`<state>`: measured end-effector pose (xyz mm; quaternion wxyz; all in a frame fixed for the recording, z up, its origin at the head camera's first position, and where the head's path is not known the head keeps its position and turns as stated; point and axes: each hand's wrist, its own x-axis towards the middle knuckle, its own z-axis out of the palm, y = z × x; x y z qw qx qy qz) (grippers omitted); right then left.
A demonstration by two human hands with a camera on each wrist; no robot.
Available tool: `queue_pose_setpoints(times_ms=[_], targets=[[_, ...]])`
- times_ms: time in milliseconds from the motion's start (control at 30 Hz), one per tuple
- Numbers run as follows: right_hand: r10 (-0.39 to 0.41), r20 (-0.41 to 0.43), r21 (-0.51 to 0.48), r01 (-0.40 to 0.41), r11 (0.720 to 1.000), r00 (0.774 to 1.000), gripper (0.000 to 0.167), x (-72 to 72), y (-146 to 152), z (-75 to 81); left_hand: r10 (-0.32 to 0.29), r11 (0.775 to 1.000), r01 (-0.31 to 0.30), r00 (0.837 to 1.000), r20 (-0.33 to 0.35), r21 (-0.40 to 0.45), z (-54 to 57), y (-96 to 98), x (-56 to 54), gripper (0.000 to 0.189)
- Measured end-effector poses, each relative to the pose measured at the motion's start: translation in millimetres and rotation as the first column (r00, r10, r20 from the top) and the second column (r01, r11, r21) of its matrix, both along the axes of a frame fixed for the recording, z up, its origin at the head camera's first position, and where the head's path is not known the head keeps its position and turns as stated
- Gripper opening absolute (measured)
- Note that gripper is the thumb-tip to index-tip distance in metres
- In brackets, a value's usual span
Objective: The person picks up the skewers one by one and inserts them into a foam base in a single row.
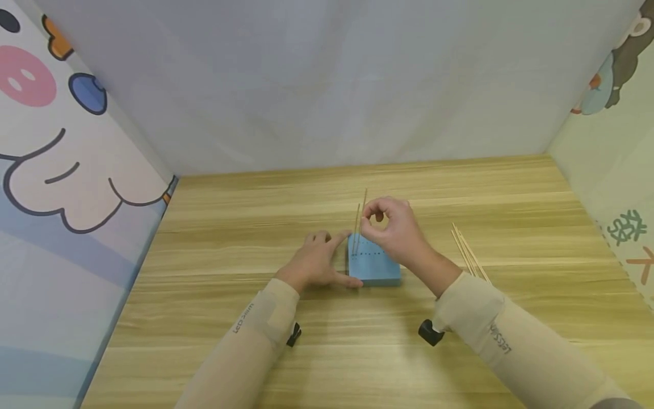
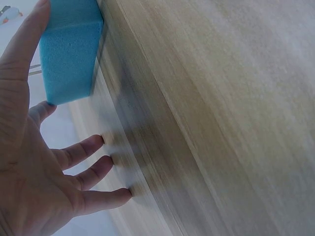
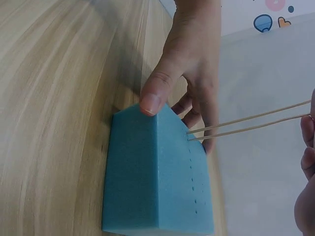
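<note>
A blue foam block (image 1: 375,271) lies on the table, with a row of small dark holes across its top. My left hand (image 1: 318,260) steadies its left side with fingers spread, thumb at the near corner and index finger at the far corner. In the left wrist view the other fingertips (image 2: 96,140) rest by the tabletop. My right hand (image 1: 395,227) is over the block, thumb and index finger pinching a thin wooden stick (image 1: 365,196). Close beside it another wooden stick (image 1: 356,221) stands in the block. Both sticks meet the top at the left end of the row.
Several loose wooden sticks (image 1: 469,251) lie on the wood-grain table (image 1: 230,227) to the right, partly behind my right forearm. A pale wall (image 1: 347,85) rises at the back, with cartoon-printed panels (image 1: 76,170) at the sides.
</note>
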<state>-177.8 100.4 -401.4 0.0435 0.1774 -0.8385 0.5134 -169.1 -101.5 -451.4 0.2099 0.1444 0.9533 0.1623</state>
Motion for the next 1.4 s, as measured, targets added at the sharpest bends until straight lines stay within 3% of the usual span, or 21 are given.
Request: queue_pose_setpoints(times_ms=[567,733,900,1067,1267,1400], targets=[[0.004,0.047,0.026,-0.005,1.000,0.999,0.007,4.8,7.6,-6.4,-0.002,1.000,0.002,1.000,0.001,0.010,-2.0,5.5,0.7,0.123],[-0.008,0.089,0.056,0.003,0.998,0.996,0.009,8.6,28.7,-2.5,0.007,1.000,-0.007,1.000,0.009,0.022,-3.7,6.0,1.6,0.124],[-0.071,0.126,0.124,0.055,0.991,0.990,0.018,11.1,68.0,-1.6,0.015,0.999,-0.015,1.000,0.004,0.039,-3.1,3.7,1.5,0.124],[-0.150,0.147,0.247,0.110,0.963,0.978,0.028,11.7,118.1,-4.3,0.007,0.999,-0.007,1.000,-0.010,0.037,-3.0,0.8,0.4,0.123],[-0.246,0.164,0.410,0.160,0.898,0.955,0.035,16.1,172.3,-15.7,-0.001,1.000,0.001,1.000,-0.015,0.026,-4.3,0.4,-1.0,0.125],[-0.249,0.136,0.470,0.159,0.868,0.959,0.031,18.4,193.3,-26.6,0.001,1.000,-0.001,1.000,-0.015,0.025,-4.2,0.8,-1.1,0.125]])
